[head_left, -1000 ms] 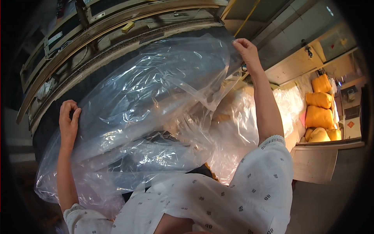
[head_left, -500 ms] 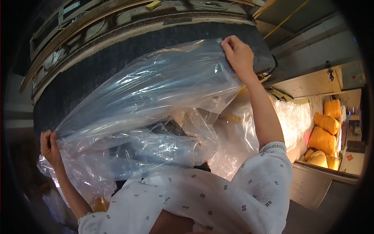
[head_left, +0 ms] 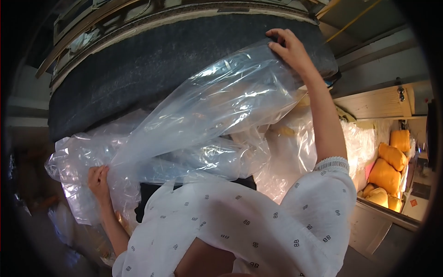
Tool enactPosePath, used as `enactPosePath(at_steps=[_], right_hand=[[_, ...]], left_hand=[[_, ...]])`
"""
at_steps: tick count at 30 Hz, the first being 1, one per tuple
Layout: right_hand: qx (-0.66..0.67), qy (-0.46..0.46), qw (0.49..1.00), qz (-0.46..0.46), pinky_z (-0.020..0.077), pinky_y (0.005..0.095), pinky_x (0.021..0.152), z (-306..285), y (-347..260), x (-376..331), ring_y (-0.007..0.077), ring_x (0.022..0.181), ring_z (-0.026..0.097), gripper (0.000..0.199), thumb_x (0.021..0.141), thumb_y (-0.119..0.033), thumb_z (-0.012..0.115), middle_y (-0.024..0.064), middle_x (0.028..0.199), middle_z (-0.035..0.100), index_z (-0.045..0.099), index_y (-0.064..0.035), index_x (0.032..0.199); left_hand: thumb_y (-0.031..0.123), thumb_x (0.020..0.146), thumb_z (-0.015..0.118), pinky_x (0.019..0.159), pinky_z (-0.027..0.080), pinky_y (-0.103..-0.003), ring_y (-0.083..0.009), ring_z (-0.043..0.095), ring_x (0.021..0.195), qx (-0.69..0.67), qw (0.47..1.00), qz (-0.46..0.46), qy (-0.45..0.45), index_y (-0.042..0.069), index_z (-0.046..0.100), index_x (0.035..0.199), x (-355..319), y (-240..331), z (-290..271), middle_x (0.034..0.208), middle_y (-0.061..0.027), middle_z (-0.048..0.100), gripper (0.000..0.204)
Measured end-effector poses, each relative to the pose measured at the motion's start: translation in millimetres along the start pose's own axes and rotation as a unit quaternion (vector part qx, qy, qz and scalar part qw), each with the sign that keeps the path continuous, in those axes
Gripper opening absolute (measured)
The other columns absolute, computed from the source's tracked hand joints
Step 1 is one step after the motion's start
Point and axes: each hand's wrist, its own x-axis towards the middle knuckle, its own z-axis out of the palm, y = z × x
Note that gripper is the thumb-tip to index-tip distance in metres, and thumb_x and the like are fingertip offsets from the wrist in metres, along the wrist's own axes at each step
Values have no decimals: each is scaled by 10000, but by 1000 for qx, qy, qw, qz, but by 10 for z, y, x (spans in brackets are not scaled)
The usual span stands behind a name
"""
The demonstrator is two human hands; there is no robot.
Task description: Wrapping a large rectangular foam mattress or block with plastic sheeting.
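A clear plastic sheet [head_left: 217, 97] stretches slantwise between my two hands, partly over a dark padded surface [head_left: 129, 78]. My left hand [head_left: 98, 180], low on the left, pinches the sheet's gathered near edge. At the far right my right hand [head_left: 291, 50] rests by the sheet's far corner, thumb and forefinger apart with a gap between them. Below the stretched part, more crumpled clear plastic [head_left: 83, 184] bunches along the near edge, close to my body.
Beyond the dark surface runs a wooden frame or rail [head_left: 106, 44]. Orange stuffed bundles [head_left: 385, 175] are piled at the right, near a light wooden panel [head_left: 369, 104]. More shiny plastic [head_left: 360, 143] lies between that pile and my right arm.
My left hand has come inward and nearer my body, pulling its end of the sheet off the dark surface. My right hand has shifted slightly farther away, and its fingers have parted.
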Motion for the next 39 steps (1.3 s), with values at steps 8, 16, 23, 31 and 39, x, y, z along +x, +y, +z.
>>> enactPosePath(at_steps=[8, 16, 23, 31, 39], right_hand=[[404, 1, 915, -4, 419, 212, 738, -346, -131, 440, 81, 811, 529, 148, 877, -184, 560, -16, 934, 573, 546, -85, 987], [57, 366, 926, 78, 441, 349, 720, 354, -66, 844, 253, 738, 557, 181, 839, -170, 543, 125, 824, 584, 514, -8, 913], [103, 328, 932, 114, 433, 356, 755, 504, 343, 1034, 273, 810, 567, 206, 804, -211, 587, 132, 852, 590, 606, -19, 876], [11, 302, 940, 155, 409, 374, 786, 471, 418, 1216, 286, 842, 529, 248, 767, -240, 605, 137, 924, 524, 577, -15, 868], [-35, 364, 910, 194, 367, 398, 829, 479, 334, 1216, 316, 898, 459, 304, 762, -250, 599, 184, 1006, 421, 458, -9, 880]], left_hand=[[280, 906, 533, 564, 317, -195, -22, 497, 786, -328, 900, -258, 123, 138, 561, 990, 987, 76, -314, 920, 33, 576, 167], [292, 834, 634, 781, 414, -227, -102, 561, 833, -124, 969, -56, 208, 47, 667, 965, 2516, -76, 264, 915, -10, 638, 280], [277, 766, 692, 765, 418, -224, -109, 574, 824, -204, 950, -136, 196, 75, 697, 945, 3174, -68, 653, 889, -24, 653, 270], [347, 718, 715, 723, 426, -249, -124, 558, 775, -169, 960, -122, 189, 55, 675, 873, 3431, -23, 754, 791, -28, 617, 333], [338, 716, 709, 615, 426, -224, -112, 517, 698, -286, 923, -203, 156, 47, 580, 879, 3451, -336, 683, 784, -37, 568, 358]])
